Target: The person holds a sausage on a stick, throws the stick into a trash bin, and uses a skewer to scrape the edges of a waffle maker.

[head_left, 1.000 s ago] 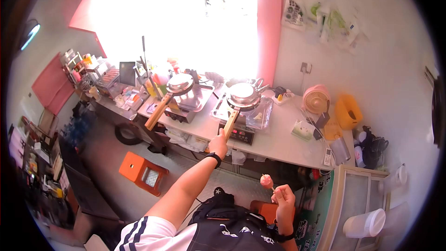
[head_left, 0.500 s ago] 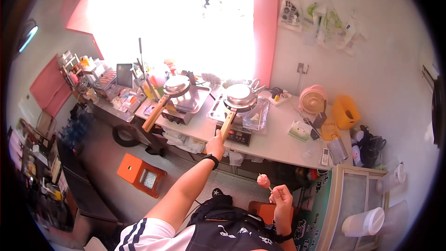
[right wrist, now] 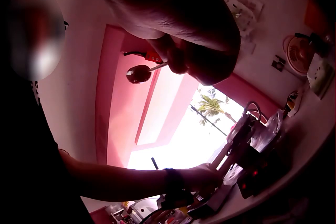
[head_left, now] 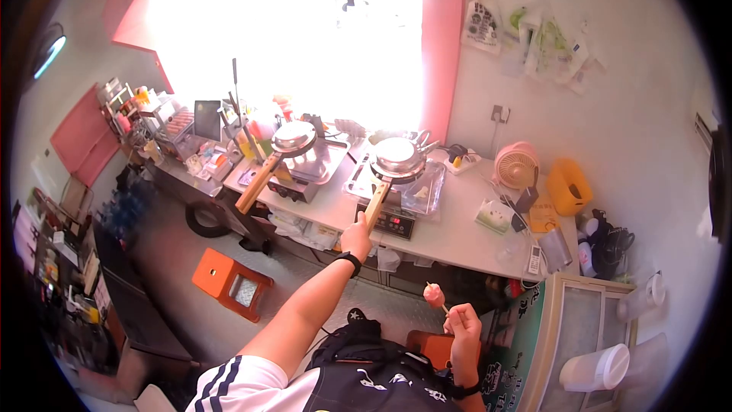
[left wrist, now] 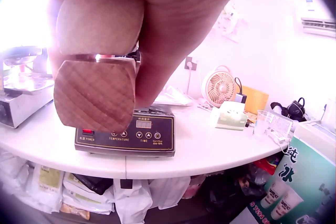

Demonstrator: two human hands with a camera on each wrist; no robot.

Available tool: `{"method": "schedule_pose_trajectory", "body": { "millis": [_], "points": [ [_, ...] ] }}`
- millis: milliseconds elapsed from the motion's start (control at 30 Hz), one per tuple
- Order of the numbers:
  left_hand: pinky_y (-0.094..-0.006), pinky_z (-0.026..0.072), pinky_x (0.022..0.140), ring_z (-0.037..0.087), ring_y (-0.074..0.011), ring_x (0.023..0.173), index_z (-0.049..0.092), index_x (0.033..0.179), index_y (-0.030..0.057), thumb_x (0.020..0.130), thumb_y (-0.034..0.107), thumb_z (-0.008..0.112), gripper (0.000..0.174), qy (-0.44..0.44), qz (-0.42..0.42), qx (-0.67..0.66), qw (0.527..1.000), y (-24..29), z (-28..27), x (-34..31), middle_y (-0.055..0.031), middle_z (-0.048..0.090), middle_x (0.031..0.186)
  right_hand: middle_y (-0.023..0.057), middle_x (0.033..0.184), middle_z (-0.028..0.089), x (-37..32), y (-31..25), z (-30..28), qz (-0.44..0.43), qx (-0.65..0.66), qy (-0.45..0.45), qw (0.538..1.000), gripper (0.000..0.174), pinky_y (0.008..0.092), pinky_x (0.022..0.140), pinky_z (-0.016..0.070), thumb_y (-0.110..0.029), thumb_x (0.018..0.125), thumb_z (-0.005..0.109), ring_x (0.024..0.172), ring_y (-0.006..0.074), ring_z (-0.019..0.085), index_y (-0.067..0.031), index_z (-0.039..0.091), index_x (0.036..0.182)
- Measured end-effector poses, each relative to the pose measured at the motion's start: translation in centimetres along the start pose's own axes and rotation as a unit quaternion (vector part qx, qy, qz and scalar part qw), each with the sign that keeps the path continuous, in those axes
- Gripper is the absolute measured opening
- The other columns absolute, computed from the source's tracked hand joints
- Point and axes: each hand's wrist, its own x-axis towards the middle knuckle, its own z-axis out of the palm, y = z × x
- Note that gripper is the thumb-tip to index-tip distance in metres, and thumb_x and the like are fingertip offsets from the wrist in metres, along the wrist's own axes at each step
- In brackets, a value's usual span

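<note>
My left hand (head_left: 356,236) grips the wooden handle (head_left: 378,200) of a round, silver waffle iron (head_left: 397,156) on the counter. In the left wrist view, the ends of its two wooden handle halves (left wrist: 95,94) lie one above the other, close together. Under the handle is a control box (left wrist: 157,139) with buttons and a small display. Low at the front, my right hand (head_left: 464,333) pinches the thin stick of a pink, round lollipop (head_left: 434,294). The right wrist view shows the same lollipop (right wrist: 138,74) dark and glossy against the window.
A second waffle iron (head_left: 294,137) stands to the left, its wooden handle jutting over the counter edge. On the right are a pink fan (head_left: 516,165), a yellow bin (head_left: 569,185) and a tissue pack (head_left: 494,215). An orange stool (head_left: 232,284) stands on the floor.
The head view shifts slightly. Both hands keep their holds, on the handle and the lollipop stick, in nearly the same place.
</note>
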Motion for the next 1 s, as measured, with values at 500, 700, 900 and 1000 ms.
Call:
{"method": "schedule_pose_trajectory", "body": {
  "millis": [500,700,900,1000],
  "points": [
    [-0.0478,0.0541,0.069,0.066,-0.0389,0.082,0.041,0.123,0.0031,0.081,0.002,0.057,0.046,-0.007,-0.012,0.0,1.0,-0.3,0.8,0.4,-0.0205,0.067,0.084,-0.0029,0.067,0.045,0.3,0.2,-0.2,0.005,0.0,0.021,1.0,0.014,0.0207,0.053,0.0319,-0.011,0.096,0.054,0.057,0.0047,0.039,-0.0032,0.052,0.085],
    [-0.0473,0.054,0.068,0.066,-0.0388,0.081,0.04,0.124,0.003,0.081,0.002,0.057,0.047,-0.001,-0.001,0.003,1.0,0.3,-0.4,-0.1,-0.0203,0.067,0.083,-0.0026,0.068,0.045,0.3,-0.1,0.0,0.005,-0.001,0.016,1.0,0.014,0.0206,0.054,0.0325,-0.012,0.096,0.054,0.058,0.005,0.04,-0.0035,0.052,0.085],
    [-0.0476,0.0536,0.068,0.066,-0.0386,0.08,0.04,0.124,0.0022,0.081,0.002,0.057,0.046,-0.006,-0.005,0.006,1.0,0.2,-0.3,-0.2,-0.0206,0.067,0.082,-0.002,0.069,0.043,0.1,0.1,0.0,0.013,0.004,0.005,1.0,0.01,0.0217,0.055,0.0363,-0.011,0.096,0.053,0.059,0.0056,0.04,-0.004,0.051,0.089],
    [-0.0473,0.0536,0.068,0.066,-0.0383,0.08,0.039,0.126,0.0019,0.081,0.003,0.057,0.048,-0.012,-0.004,0.004,1.0,-0.1,0.1,0.2,-0.0205,0.067,0.082,-0.0023,0.069,0.043,0.2,0.1,0.0,0.008,0.009,0.004,1.0,0.008,0.0217,0.055,0.0366,-0.01,0.095,0.053,0.059,0.0056,0.04,-0.0041,0.051,0.091]
  ]
}}
